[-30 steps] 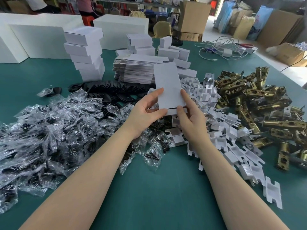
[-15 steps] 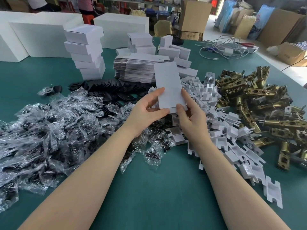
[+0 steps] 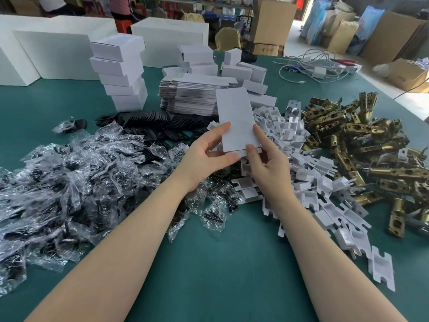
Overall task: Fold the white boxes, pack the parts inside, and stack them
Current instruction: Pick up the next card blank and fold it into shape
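The left hand point(image 3: 204, 156) grips the flat white box blank point(image 3: 236, 122) at its lower left edge, fingers behind the card and thumb laid across the bottom corner. The right hand point(image 3: 267, 163) pinches the lower right edge, index finger straight along the side and thumb pressed on the front near the bottom flap. The blank is held upright, tilted slightly left, above the table point(image 3: 220, 263), between the two piles nearest the wrists; whether it has begun to open into a sleeve cannot be told from this angle. Below and right of the hands lies a heap of white card inserts point(image 3: 325, 205). Further right is a pile of brass latch parts point(image 3: 371, 154). Left of the hands, clear plastic bags point(image 3: 69, 177) holding dark parts cover the table. Behind them lies a row of black plates point(image 3: 151, 126). Just behind the held blank sits a stack of flat blanks point(image 3: 192, 96). Left of that stack stands a column of folded white boxes point(image 3: 119, 73). White cables point(image 3: 311, 68) lie at the far right of the table.
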`<state>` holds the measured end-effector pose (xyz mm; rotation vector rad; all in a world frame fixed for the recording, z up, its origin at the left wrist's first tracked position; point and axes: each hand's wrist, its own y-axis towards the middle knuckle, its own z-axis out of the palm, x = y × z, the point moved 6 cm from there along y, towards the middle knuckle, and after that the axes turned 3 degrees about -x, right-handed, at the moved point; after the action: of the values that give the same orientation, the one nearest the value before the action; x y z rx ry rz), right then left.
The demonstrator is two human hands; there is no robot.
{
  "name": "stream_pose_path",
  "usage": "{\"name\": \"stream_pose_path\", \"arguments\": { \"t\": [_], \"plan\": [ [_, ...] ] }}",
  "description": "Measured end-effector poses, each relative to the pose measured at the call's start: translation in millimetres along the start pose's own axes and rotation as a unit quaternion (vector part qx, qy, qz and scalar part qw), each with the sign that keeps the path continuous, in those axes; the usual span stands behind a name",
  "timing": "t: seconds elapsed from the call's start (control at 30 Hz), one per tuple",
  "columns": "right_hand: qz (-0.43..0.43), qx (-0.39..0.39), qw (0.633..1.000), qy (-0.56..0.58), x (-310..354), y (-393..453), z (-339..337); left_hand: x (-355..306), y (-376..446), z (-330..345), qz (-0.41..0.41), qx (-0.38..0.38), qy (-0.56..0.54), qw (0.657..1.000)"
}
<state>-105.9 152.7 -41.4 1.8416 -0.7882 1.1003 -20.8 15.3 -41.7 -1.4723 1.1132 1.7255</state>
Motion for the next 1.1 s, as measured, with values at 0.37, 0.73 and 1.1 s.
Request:
{"name": "stream_pose_path", "arguments": {
  "t": [0.37,0.73,1.1],
  "plan": [
    [-0.039,-0.030,0.999,-0.014,10.6,-1.4,-3.7,2.6,2.5,-0.7,0.019,-0.013,0.066,0.998],
    [-0.086,-0.034,0.996,0.005,12.9,-0.1,-4.6,1.9,0.6,-1.1,0.000,-0.046,0.037,0.998],
    [-0.049,-0.060,0.996,0.052,10.6,-1.1,-9.1,2.3,1.2,-1.3,0.001,-0.035,0.037,0.999]
  ]
}}
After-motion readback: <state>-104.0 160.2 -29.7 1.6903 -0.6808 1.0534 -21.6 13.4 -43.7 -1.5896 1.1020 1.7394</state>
